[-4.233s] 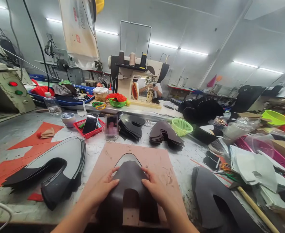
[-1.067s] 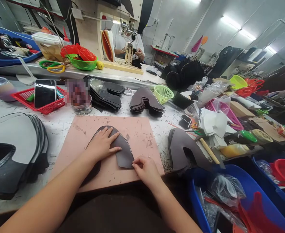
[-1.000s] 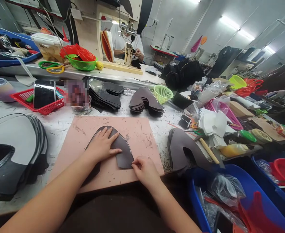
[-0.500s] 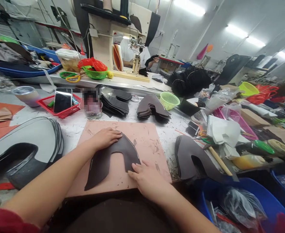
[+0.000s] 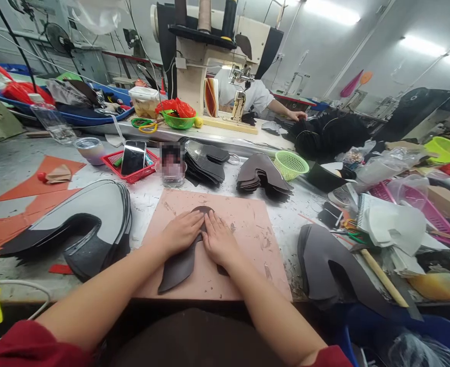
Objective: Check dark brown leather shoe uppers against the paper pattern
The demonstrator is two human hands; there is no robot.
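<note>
A dark brown, U-shaped piece of leather-like sheet (image 5: 178, 267) lies on a pink board (image 5: 255, 229) right in front of me. My left hand (image 5: 183, 232) rests flat on its upper left part, with fingers stretched toward the top of the curve. Close beside it, my right hand (image 5: 220, 239) presses on the upper right part, fingers extended and lying flat. The fingertips of both hands nearly meet near the top of the arch. Most of the piece's right leg is covered by my right hand and forearm.
Stacks of similar cut pieces lie left (image 5: 95, 219), right (image 5: 328, 260) and behind the board (image 5: 263, 171). A hammer-like wooden handle (image 5: 383, 278) is at the right. Behind stand a red basket (image 5: 133, 176), a green basket (image 5: 292, 164) and a sewing machine (image 5: 190, 76); another person sits beyond it.
My right hand has moved from the piece's lower right leg up to the top, beside my left hand. The camera view has shifted left.
</note>
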